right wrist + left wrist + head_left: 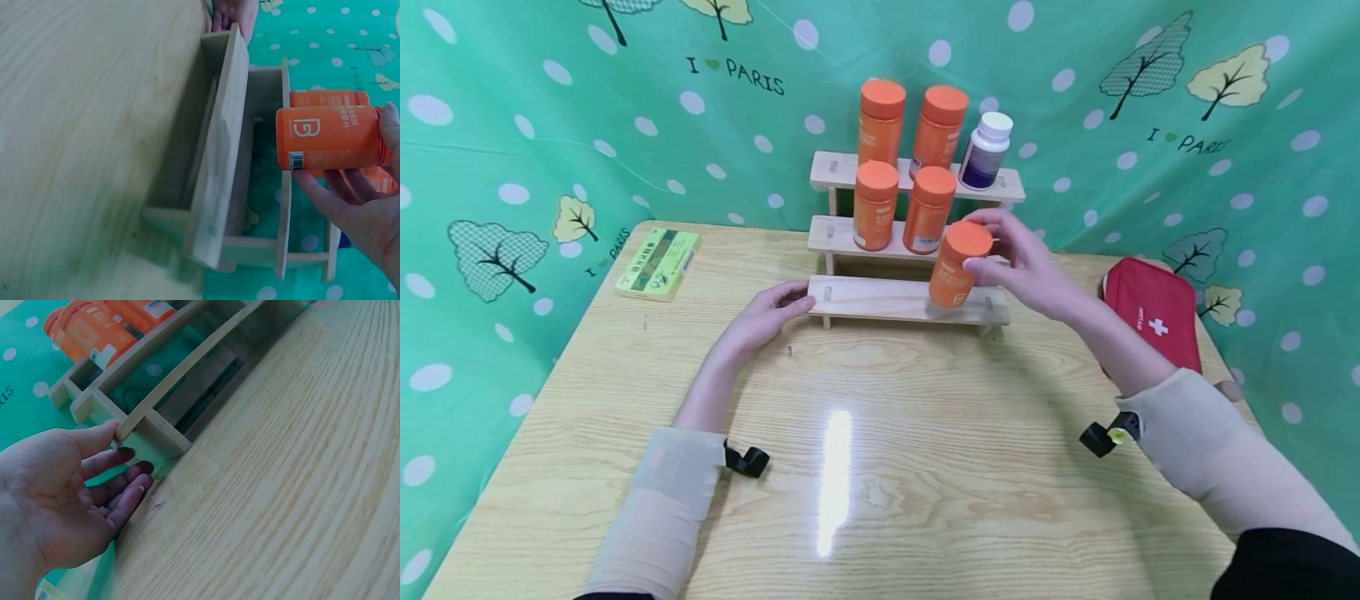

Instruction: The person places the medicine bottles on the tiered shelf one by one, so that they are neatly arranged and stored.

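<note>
My right hand (1018,262) grips an orange bottle (961,265) with an orange lid, slightly tilted, above the right part of the lowest tier of a stepped wooden rack (880,298). In the right wrist view the bottle (325,139) is apart from that lowest board, with fingers below it and the thumb at its lid. My left hand (767,312) holds the left end of the lowest board; in the left wrist view its thumb (100,436) touches the board's corner. Two orange bottles (875,208) stand on the middle tier. The top tier bears two more (881,121) and a white-capped bottle (987,152).
A green-yellow box (658,262) lies at the table's back left. On the right lies a red first aid pouch (1152,312), partly behind my right forearm. A green patterned curtain (737,150) hangs behind the wooden table (925,467).
</note>
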### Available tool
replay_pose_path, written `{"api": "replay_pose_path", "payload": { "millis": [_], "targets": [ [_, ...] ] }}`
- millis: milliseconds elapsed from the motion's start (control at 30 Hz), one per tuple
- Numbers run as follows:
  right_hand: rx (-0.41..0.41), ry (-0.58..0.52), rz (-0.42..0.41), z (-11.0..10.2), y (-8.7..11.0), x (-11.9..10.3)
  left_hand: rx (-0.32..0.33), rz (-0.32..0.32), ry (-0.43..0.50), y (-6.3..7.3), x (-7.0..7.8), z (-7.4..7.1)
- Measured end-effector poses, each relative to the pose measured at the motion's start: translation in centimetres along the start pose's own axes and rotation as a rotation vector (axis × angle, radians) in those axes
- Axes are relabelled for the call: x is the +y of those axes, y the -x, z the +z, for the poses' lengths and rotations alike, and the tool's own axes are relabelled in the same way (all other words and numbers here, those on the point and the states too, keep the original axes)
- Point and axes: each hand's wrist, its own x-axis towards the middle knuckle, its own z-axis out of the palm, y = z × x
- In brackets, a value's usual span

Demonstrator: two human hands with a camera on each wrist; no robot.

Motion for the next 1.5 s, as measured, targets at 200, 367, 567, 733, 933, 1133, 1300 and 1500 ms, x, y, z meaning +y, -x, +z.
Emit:
{"api": "replay_pose_path", "payload": {
  "millis": [200, 367, 567, 733, 933, 1133, 1300, 1500],
  "targets": [
    [0.040, 0.039, 0.038, -1.7, -0.5, -0.7, 0.000, -0.012, -0.007, 0.0, 0.1, 0.0],
    [0.049, 0.042, 0.056, -2.8, -1.1, -0.7, -0.001, -0.013, -0.008, 0.0, 0.1, -0.1],
    [0.058, 0.031, 0.079, -3.6, -1.8, -0.2, -0.001, -0.009, -0.011, -0.1, -0.1, 0.0],
    [0.068, 0.045, 0.120, -4.0, -2.4, 0.0, -0.003, -0.010, -0.015, 0.0, -0.1, 0.0],
    [0.086, 0.054, 0.157, -4.1, -3.1, 0.3, -0.003, -0.006, -0.009, -0.1, -0.2, 0.0],
    [0.102, 0.041, 0.168, -4.1, -3.7, 0.7, 0.004, -0.005, -0.016, -0.1, -0.2, 0.0],
    [0.115, 0.028, 0.174, -3.9, -4.1, 1.1, 0.004, -0.002, -0.013, -0.1, -0.1, 0.1],
    [0.121, 0.025, 0.176, -3.9, -4.3, 1.2, 0.009, -0.002, -0.019, 0.0, 0.0, 0.0]
  ]
}}
